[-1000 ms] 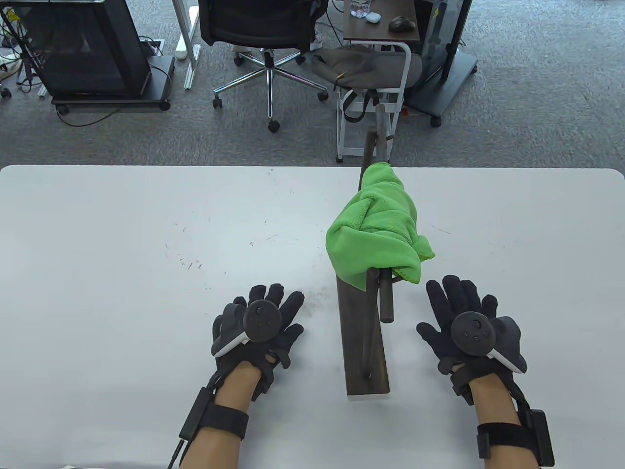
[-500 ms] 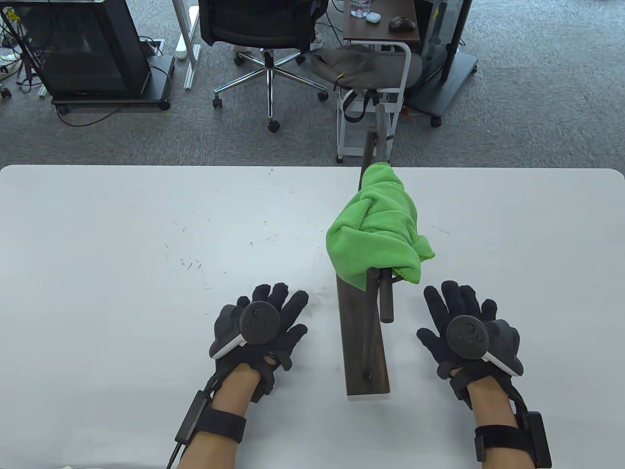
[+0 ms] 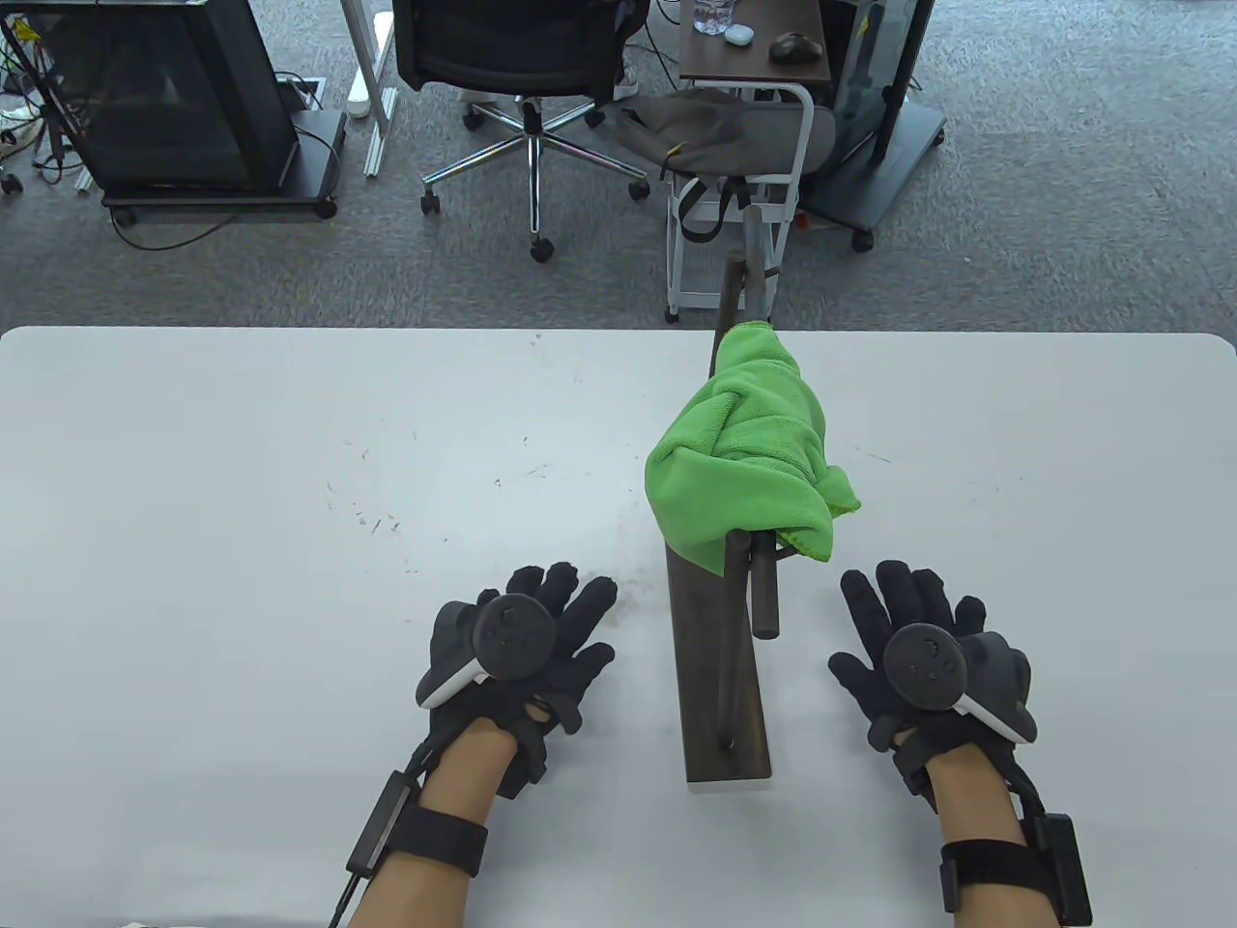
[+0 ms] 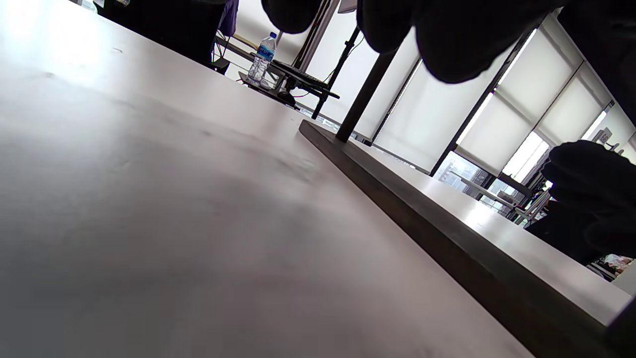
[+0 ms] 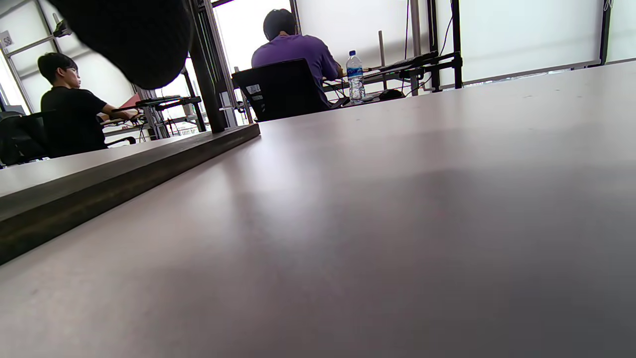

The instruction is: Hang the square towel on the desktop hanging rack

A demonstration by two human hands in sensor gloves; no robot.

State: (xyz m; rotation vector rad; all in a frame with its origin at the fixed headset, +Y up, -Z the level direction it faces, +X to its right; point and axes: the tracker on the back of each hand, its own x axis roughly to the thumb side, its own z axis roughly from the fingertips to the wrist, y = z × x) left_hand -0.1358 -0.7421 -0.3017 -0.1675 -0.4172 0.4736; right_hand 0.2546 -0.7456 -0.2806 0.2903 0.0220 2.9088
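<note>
A green square towel [image 3: 749, 449] hangs bunched over the top bar of the dark wooden hanging rack [image 3: 720, 657], which stands on the white table [image 3: 242, 503] right of centre. My left hand [image 3: 541, 628] lies flat and empty on the table, left of the rack's base. My right hand [image 3: 908, 628] lies flat and empty, right of the base. Neither hand touches the rack or towel. The rack's base also shows in the left wrist view [image 4: 447, 223] and the right wrist view [image 5: 99, 169], with a post rising from it. The towel is out of both wrist views.
Beyond the table's far edge are an office chair [image 3: 517, 58], a black cabinet on wheels [image 3: 174, 97] and a white cart with a small desk [image 3: 749, 145]. A water bottle [image 5: 354, 74] and seated people show in the right wrist view.
My left hand has slid slightly to the right and toward the near edge. My right hand has drawn back a little toward me. Towel and rack have not moved.
</note>
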